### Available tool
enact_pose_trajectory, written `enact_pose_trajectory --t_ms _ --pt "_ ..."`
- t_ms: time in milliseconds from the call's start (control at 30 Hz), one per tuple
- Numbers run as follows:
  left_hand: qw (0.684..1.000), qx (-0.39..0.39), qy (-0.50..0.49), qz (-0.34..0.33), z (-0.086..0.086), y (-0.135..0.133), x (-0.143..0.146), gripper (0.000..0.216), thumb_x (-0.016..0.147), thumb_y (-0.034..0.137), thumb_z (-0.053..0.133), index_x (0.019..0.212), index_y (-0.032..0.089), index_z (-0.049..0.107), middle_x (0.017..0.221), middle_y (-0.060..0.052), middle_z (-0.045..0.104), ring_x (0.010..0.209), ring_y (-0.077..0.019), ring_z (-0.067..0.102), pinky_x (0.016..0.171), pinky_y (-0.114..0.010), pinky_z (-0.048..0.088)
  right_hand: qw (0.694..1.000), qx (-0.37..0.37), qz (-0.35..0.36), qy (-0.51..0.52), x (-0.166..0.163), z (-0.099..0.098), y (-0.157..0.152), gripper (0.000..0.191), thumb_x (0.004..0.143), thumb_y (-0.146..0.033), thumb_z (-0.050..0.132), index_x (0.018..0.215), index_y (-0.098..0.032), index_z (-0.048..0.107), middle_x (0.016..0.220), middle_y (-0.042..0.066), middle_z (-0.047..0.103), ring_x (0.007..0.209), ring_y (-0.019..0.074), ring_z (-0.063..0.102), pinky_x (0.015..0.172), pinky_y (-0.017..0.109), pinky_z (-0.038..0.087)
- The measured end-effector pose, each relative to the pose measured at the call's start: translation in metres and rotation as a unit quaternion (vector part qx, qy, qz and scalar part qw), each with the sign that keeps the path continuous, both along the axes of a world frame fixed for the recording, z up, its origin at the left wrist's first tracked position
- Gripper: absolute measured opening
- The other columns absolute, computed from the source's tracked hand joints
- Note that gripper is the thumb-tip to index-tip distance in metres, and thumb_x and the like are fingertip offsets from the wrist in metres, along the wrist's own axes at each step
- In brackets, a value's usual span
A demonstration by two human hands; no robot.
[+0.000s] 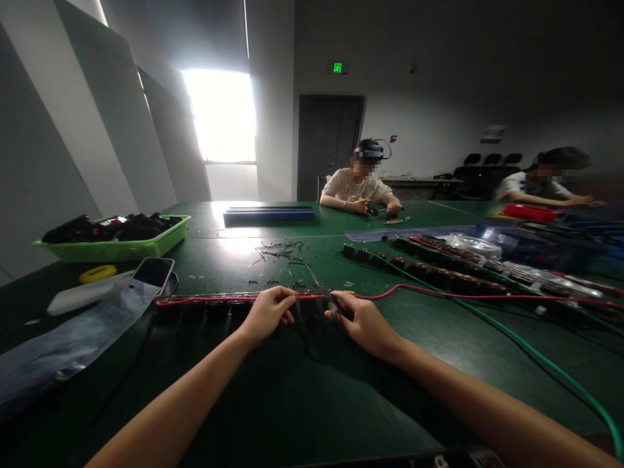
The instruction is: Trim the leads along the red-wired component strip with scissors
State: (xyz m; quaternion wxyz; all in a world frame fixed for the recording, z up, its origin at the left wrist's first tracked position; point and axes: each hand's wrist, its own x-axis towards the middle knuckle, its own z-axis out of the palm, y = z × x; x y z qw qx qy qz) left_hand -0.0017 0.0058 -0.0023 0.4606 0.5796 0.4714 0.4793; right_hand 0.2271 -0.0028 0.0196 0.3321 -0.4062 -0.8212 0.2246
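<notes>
Red wire lies along the strip that left hand and right hand pinch tight (tool unclear); best kept taut.

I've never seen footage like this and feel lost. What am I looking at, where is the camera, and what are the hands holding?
No machine here: one camera sits on a person's head, looking forward and down, so the two bare arms rising from the bottom edge are that person's own. The left hand and right hand both close on a row of black parts strung along a red wire on the green table. A slim dark tool seems to poke out by the right hand; it is too dim to be sure. At left lie a green basket of black pieces, a phone and a plastic bag; at right, more wired rows. Two other people sit at the far side.
</notes>
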Motion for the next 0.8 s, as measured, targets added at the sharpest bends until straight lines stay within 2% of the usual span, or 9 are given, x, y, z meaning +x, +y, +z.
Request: enact_pose_trajectory --t_ms 167,433,667,800 --pt "1.000 -0.005 -0.002 -0.002 -0.0003 0.0001 -0.0002 0.029 0.079 0.039 0.064 0.090 0.013 0.064 0.056 0.001 0.061 0.047 -0.0106 0.061 0.043 -0.017 0.042 0.999 0.019 -0.006 -0.039 -0.0015 0.0025 -0.0032 0.034 0.085 -0.036 0.059 0.112 -0.016 0.059 0.085 0.004 0.069 0.069 0.0174 0.060 0.065 0.028 0.045" --pt "1.000 -0.017 0.005 -0.003 0.0012 -0.0010 -0.0002 0.032 0.080 0.041 0.063 0.092 0.011 0.063 0.056 0.001 0.061 0.047 -0.0093 0.060 0.043 -0.016 0.042 0.999 0.030 -0.010 -0.040 -0.0017 0.0079 -0.0062 0.033 0.083 -0.033 0.060 0.112 -0.017 0.057 0.079 0.001 0.066 0.065 0.0150 0.057 0.060 0.025 0.043" --pt "1.000 -0.012 -0.012 -0.002 0.0002 -0.0004 0.0000 0.032 0.078 0.041 0.066 0.089 0.012 0.064 0.059 0.001 0.062 0.046 -0.0089 0.059 0.042 -0.016 0.042 0.996 0.046 0.013 -0.075 -0.0026 0.0074 -0.0072 0.035 0.081 -0.033 0.063 0.112 -0.017 0.058 0.103 0.008 0.067 0.086 0.0205 0.063 0.073 0.029 0.048" --pt "1.000 -0.017 -0.017 0.003 0.0009 0.0000 0.0007 0.030 0.077 0.039 0.067 0.087 0.011 0.064 0.061 0.001 0.062 0.045 -0.0080 0.057 0.041 -0.016 0.041 0.995 0.056 0.009 -0.081 -0.0022 0.0059 -0.0064 0.039 0.080 -0.033 0.064 0.115 -0.017 0.057 0.110 0.010 0.066 0.096 0.0233 0.063 0.082 0.032 0.048"
